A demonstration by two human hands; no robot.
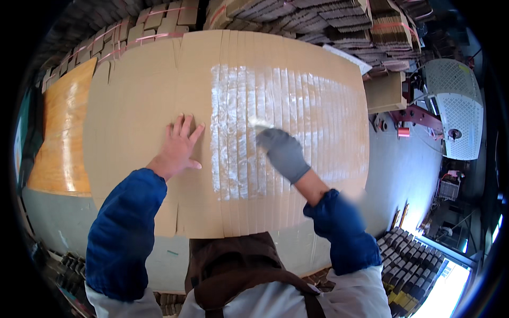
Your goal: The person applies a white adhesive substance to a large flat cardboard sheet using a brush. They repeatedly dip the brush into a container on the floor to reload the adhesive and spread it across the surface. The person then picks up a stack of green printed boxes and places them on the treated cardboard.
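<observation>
A wide stack of overlapping brown cardboard sheets [138, 85] lies in front of me, their edges fanned out in narrow strips toward the right. Across these strips runs a wet, shiny whitish coating [230, 164] that looks like glue. My left hand [180, 146] is bare and rests flat on the plain cardboard left of the coating, fingers spread. In a grey glove, my right hand [283, 153] is closed round a brush [258, 123] over the coated strips. Only its pale tip shows; the handle is hidden in the glove and motion blurs it.
Tied cardboard bundles [159, 24] and tall cardboard stacks [339, 21] stand behind the work surface. An orange-brown board [63, 132] lies at the left. At the right is a machine with a perforated white guard [456, 106]. Strapped dark stacks [411, 265] sit at lower right.
</observation>
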